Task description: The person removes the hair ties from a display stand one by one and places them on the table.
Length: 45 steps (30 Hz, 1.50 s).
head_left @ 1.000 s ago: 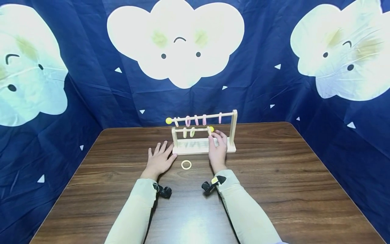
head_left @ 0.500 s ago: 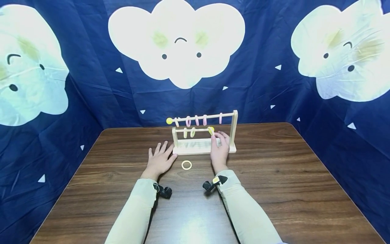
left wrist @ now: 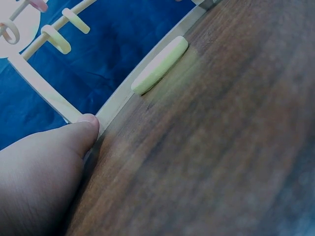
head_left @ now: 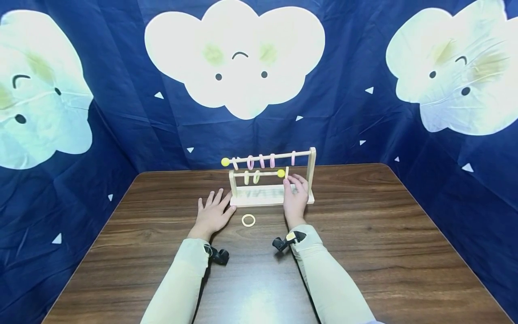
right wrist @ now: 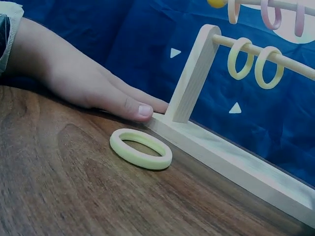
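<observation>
My right hand [head_left: 296,200] pinches a pale yellow ring [head_left: 287,172] between thumb and fingers, edge-on just right of the yellow ball [head_left: 281,173] that caps the lower rod. Two yellow rings [right wrist: 269,68] hang on that rod of the wooden rack [head_left: 259,196]. My left hand [head_left: 212,215] lies with fingers spread on the table, its thumb [left wrist: 89,123] at the left end of the rack's base. Flat in front of the base lies another yellow ring [right wrist: 141,149]. Neither the right hand nor its ring shows in the right wrist view.
The rack's upper rod [head_left: 283,155] carries several pink rings [head_left: 261,161] and a cream ring [head_left: 235,163], with a yellow ball [head_left: 225,162] at its left end. A tall post [head_left: 311,168] rises behind the right hand. Blue cloth [head_left: 344,135] with clouds stands beyond the wooden table [head_left: 384,234].
The ring in my right hand has gone rightward from the lower rod's tip, over the yellow ball, and now sits beside it. My left hand has kept its place.
</observation>
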Tool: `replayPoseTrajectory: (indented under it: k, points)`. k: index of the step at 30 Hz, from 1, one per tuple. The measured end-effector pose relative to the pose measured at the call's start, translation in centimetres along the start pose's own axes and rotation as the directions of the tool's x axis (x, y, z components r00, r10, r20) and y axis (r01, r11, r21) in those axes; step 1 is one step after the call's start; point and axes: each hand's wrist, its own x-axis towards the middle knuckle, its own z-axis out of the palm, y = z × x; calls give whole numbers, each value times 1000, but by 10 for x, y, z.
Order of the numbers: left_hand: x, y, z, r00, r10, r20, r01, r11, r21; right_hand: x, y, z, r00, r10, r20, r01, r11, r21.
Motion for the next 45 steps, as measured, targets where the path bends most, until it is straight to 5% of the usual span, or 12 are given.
replayPoseTrajectory:
  k: [8, 19, 40, 45]
  points:
    - [1, 0, 3, 1000, 6, 4, -6, 1000, -9, -1, -4, -11, 1000, 8, 21, -8, 1000, -23]
    - [3, -5, 3, 1000, 7, -8, -7, 1000, -12, -6, -6, -33, 987, -26, 156, 41, 995, -94]
    - [2, -4, 3, 1000, 6, -5, -6, 1000, 0, -24, -13, -53, 885, -11, 465, 128, 967, -221]
    - [3, -5, 4, 1000, 10, -7, -10, 1000, 0, -26, -13, -53, 844, -31, 536, 202, 943, -264]
